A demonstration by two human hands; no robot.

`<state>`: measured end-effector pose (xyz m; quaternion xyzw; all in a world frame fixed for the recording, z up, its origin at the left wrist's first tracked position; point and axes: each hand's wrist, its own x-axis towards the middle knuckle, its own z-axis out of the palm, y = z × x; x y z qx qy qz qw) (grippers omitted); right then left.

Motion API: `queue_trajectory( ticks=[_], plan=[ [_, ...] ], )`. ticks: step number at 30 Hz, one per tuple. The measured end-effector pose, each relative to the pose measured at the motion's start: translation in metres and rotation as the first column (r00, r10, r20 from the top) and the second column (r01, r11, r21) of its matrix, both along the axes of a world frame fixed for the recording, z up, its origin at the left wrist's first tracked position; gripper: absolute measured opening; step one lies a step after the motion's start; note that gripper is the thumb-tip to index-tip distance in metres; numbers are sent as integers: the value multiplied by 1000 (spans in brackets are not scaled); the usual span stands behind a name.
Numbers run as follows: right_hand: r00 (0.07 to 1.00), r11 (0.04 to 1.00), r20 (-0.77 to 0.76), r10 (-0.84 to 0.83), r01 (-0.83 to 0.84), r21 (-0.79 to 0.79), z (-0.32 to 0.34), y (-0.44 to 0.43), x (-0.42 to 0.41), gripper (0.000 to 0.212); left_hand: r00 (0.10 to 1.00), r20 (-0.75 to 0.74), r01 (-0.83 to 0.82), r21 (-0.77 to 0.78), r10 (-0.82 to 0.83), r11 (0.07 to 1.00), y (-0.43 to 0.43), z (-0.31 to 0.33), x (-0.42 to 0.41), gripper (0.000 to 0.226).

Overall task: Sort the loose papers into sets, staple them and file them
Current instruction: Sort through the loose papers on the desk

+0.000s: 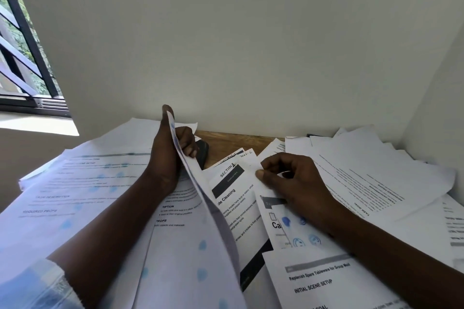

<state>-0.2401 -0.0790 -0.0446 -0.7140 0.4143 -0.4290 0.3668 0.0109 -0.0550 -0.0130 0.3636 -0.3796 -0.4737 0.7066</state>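
Clearly the sorting is only getting going: loose papers are lying all over the worktop [233, 142], nothing stapled that I can make out. Over on the left a stack [75, 183] is spreading flat, its top page printed with pale blue marks. Next along, the left hand [170, 155] is holding a lifted sheet [208, 221] upright by its top edge, thumb behind and fingers [188, 144] curled over the front, so the page is hanging and bowing under its own slight weight. Paper like this is light and limp, and it creases easily; pinched near a corner or edge it is likely to flop, so a second hand under it would help. Behind that hand a small dark object [203, 155] is sitting, possibly a stapler, though I cannot tell. In the middle a "Section" page [233, 198] is lying exposed. The right hand [298, 183] is nipping the top corner of another sheet [288, 228] between thumb and forefinger. Farther right, more pages [376, 170] are fanning out untidily, prone to sliding over one another.
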Motion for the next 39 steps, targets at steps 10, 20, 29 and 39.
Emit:
queue_trajectory(
  ticks=[10, 20, 29, 39],
  plan=[
    [979, 997, 201, -37, 22, 78, 43, -7, -8, 8, 859, 465, -217, -49, 215, 975, 3, 1, -5, 89],
    [926, 947, 324, -195, 264, -185, 159, -48, -46, 7, 742, 562, -309, -198, 366, 930, 12, 4, -12, 72],
    [811, 816, 384, -442, 541, -203, 173, -49, -50, 16, 827, 457, -305, -126, 328, 944, 14, 5, -2, 112],
    [689, 733, 302, -659, 678, 55, 125, -74, -56, 45, 676, 640, -341, -169, 366, 925, 2, -5, 7, 68]
  ],
)
